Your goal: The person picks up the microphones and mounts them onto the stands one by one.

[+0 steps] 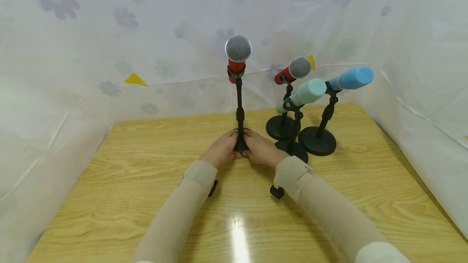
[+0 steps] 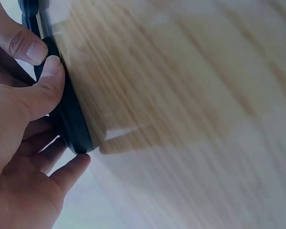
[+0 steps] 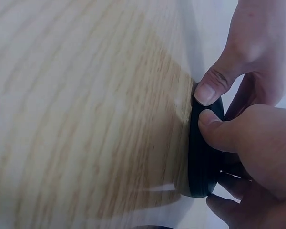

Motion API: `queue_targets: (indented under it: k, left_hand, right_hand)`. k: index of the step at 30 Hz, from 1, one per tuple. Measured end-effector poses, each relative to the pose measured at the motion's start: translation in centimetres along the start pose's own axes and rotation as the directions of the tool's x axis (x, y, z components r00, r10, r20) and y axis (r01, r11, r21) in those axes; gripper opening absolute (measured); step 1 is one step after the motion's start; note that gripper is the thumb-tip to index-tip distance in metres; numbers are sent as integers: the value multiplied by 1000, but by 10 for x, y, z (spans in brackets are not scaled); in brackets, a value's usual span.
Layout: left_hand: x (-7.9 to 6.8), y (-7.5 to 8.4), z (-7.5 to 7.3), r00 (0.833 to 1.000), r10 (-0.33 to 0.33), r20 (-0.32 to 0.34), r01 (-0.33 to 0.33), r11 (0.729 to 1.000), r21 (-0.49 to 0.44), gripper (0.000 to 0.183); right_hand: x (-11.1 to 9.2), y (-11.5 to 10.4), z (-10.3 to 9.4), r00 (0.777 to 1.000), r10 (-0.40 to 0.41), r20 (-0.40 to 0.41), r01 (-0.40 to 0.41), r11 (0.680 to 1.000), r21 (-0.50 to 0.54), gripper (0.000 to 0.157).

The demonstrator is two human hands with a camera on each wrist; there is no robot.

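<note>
A red microphone (image 1: pixel 237 50) with a silver mesh head sits upright-facing in a black desk stand (image 1: pixel 239 102) at the middle of the table. My left hand (image 1: pixel 221 149) grips the left side of the stand's round base, and my right hand (image 1: pixel 261 149) grips its right side. In the left wrist view, thumb and fingers curl round the rim of the black base (image 2: pixel 72 119). Both thumbs press the near edge of the base (image 3: pixel 201 157) in the right wrist view. The hands cover much of the base in the head view.
On the right stand another red microphone (image 1: pixel 300 67), a mint-green microphone (image 1: pixel 310 91) and a blue microphone (image 1: pixel 354 78), each on a black round-based stand. The mint one's base is close to my right wrist. A floral sheet (image 1: pixel 164 31) hangs behind the wooden table (image 1: pixel 128 173).
</note>
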State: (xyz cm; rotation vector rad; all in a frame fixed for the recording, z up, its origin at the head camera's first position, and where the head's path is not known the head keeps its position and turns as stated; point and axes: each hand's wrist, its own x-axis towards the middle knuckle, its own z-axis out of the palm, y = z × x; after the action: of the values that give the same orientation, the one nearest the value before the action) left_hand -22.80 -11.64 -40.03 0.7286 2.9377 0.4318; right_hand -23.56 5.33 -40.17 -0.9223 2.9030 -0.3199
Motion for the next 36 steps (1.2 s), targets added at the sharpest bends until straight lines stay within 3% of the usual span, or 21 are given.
queue_targets:
  k: [11,19,36]
  left_hand:
    - [13,-6,0,1000,-30,-2,30,1000,2,76]
    - [21,-6,-1,998,-68,9,68,997,22,73]
    - [29,-1,4,989,-148,0,146,974,171,72]
  right_hand:
    - [9,3,-2,999,11,-41,-10,1000,26,60]
    - [19,7,-2,999,50,-18,-49,998,42,61]
    - [28,5,-2,991,130,13,-129,991,-36,61]
